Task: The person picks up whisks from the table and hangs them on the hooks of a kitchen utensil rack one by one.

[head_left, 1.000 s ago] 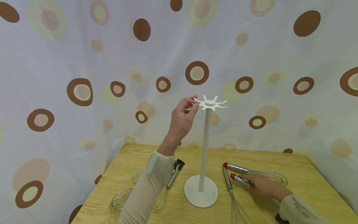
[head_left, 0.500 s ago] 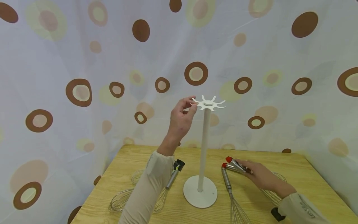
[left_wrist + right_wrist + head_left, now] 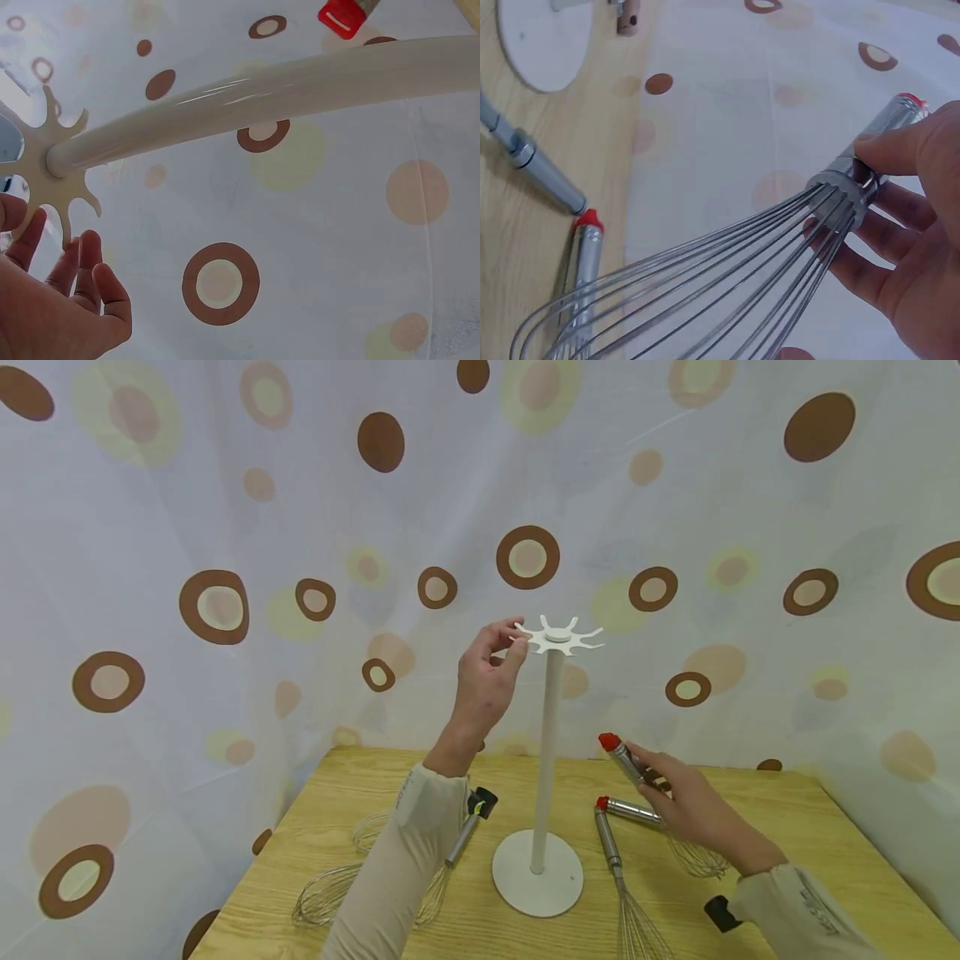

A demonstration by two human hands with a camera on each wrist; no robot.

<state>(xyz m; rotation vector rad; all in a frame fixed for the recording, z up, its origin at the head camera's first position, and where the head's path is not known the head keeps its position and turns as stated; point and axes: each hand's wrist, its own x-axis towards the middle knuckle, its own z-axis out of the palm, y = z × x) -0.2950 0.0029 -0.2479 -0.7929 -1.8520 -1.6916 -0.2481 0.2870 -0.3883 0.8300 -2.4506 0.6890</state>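
Here, the left hand pinches the white stand up top while the right hand grips a red-tipped whisk.

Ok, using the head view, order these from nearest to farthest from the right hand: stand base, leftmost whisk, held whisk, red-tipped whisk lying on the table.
1. Held whisk: in the right hand.
2. Red-tipped whisk: on the table, just below the held handle in the picture.
3. Stand base: left of that whisk.
4. Leftmost whisk: far left.
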